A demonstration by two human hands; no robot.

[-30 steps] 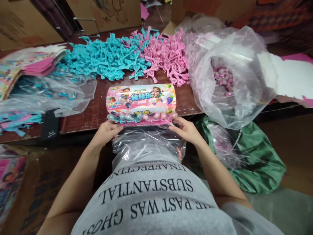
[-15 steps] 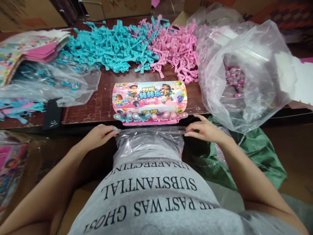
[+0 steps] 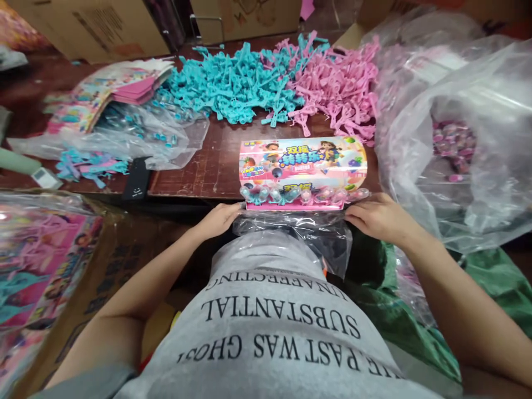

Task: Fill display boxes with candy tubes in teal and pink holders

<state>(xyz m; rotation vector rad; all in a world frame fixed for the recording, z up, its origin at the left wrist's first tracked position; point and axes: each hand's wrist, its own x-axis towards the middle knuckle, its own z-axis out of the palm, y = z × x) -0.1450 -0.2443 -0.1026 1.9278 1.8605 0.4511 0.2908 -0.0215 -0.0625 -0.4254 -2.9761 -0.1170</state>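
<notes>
I see left hand point(image 3: 219, 220) and right hand point(image 3: 376, 217) pinching the clear bag point(image 3: 296, 233) mouth just near the toy card point(image 3: 302, 173); keep the opening taut and level with the bench point(image 3: 199, 166) edge.

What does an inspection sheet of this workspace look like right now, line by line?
Surface: dark brown table, worn, bare patch at the near edge.
Job's things: printed toy card at the table edge, capsules along its bottom; clear bag stretched below it.
Clutter: turquoise parts, pink parts, big plastic bag, flat card stack.
Hands: left hand and right hand each grip a bag corner.
Cables: nothing seen.
Surroundings: cardboard boxes behind, green bag below right.
</notes>
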